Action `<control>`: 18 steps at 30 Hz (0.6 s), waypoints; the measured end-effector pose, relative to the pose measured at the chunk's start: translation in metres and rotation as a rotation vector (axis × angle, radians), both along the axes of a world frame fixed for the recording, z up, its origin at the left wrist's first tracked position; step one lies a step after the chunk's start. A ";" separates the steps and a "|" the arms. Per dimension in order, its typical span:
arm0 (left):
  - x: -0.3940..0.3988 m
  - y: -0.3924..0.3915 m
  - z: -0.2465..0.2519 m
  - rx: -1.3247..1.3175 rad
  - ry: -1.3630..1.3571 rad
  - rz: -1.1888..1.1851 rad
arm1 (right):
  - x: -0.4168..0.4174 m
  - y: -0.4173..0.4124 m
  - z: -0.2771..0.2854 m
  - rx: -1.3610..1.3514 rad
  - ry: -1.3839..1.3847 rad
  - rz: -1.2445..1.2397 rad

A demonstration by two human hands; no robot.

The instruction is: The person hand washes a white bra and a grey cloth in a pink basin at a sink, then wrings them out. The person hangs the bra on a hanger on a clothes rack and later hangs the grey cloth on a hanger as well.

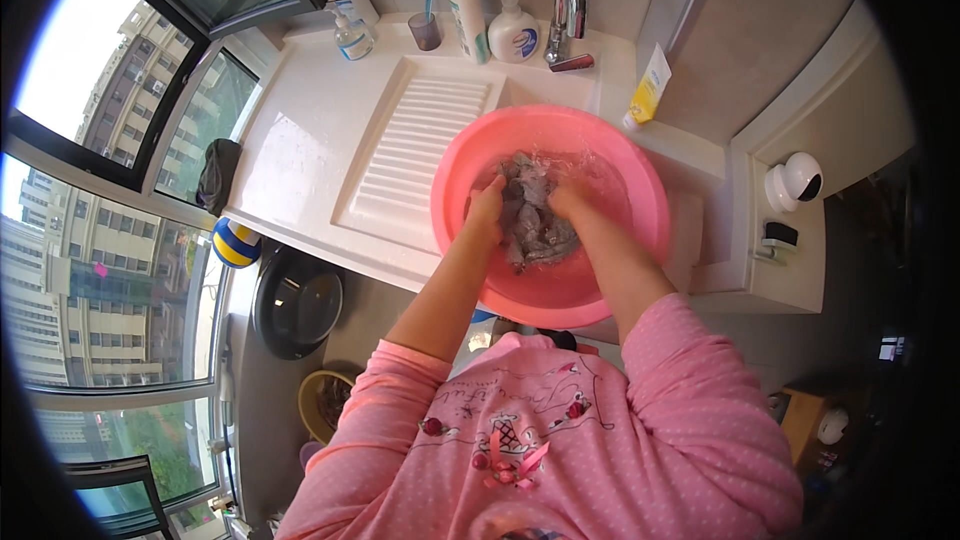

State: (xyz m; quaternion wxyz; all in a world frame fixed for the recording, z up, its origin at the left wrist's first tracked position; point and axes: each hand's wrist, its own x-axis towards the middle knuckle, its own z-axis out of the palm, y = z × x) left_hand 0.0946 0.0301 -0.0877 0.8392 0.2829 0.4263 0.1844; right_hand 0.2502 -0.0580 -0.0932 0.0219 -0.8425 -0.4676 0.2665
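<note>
A pink plastic basin [551, 307] with water in it stands on the laundry sink in front of me. Wet grey cloth [534, 217] lies bunched in the water, which splashes at its far right side. My left hand [487, 206] grips the cloth's left side, thumb uppermost. On the opposite side, my right hand [574, 199] is at the cloth's right edge, its fingers partly hidden by water and fabric; it appears closed on the cloth. Both forearms reach over the basin's near rim.
A ribbed washboard [420, 142] is moulded into the white counter [277, 165]. Behind stand a pump bottle [466, 11], a white detergent bottle [514, 30], a cup [425, 31] and the faucet [570, 0]. A yellow-white tube [647, 90], a white camera [793, 181] and a brush [778, 236] are rightward.
</note>
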 end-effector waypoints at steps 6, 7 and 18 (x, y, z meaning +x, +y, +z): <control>-0.008 -0.003 -0.043 0.757 0.552 -0.454 | -0.008 -0.009 -0.018 0.324 0.121 -0.209; -0.010 -0.006 -0.034 0.909 0.610 -0.706 | -0.011 -0.007 -0.029 0.396 -0.147 -0.295; -0.001 0.008 -0.035 0.619 0.565 -0.365 | 0.013 0.000 -0.001 -0.142 0.223 0.018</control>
